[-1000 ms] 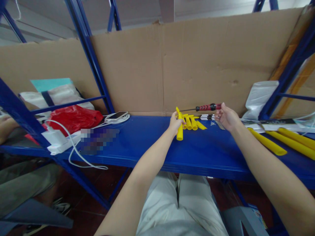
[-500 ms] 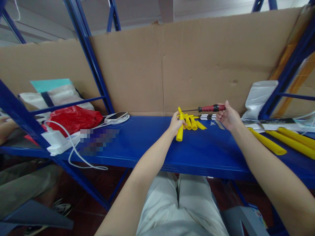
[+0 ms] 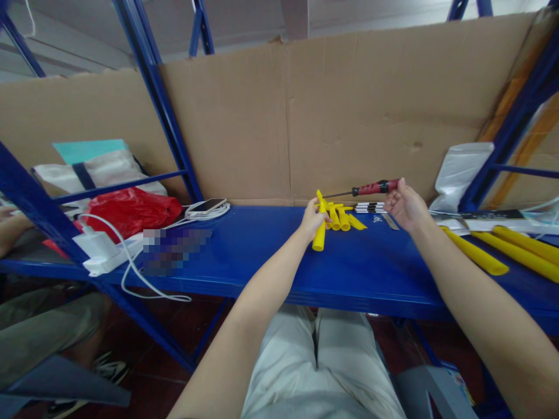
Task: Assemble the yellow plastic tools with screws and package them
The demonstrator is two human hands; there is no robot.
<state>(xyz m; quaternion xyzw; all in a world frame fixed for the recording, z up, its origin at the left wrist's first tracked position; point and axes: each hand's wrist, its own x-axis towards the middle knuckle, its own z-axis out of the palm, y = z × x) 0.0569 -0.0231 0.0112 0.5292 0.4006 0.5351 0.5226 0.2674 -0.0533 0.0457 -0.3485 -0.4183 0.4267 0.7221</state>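
Observation:
My left hand (image 3: 312, 220) is closed round a yellow plastic tube piece (image 3: 319, 237) with a crosspiece near its top, held tilted above the blue shelf. My right hand (image 3: 405, 203) grips the end of a red and black screwdriver (image 3: 374, 188). The screwdriver lies nearly level, and its shaft reaches left to the upper part of the yellow piece; the exact contact at the tip is too small to make out. Just behind my left hand, several similar yellow pieces (image 3: 344, 221) rest on the shelf. Small screws (image 3: 377, 219) lie beneath the screwdriver.
Long yellow tubes (image 3: 480, 251) lie at the right, near a white plastic bag (image 3: 460, 174). To the left are a phone (image 3: 209, 205) on a coiled cable, a power strip (image 3: 109, 262) and a red bag (image 3: 131, 210). Cardboard (image 3: 236, 128) backs the blue shelf (image 3: 253, 244). Another person sits at far left.
The screwdriver's handle has turned slightly and tilts up a little more at my right hand, whose fingers have shifted on its end. My left hand and the yellow piece stay in place.

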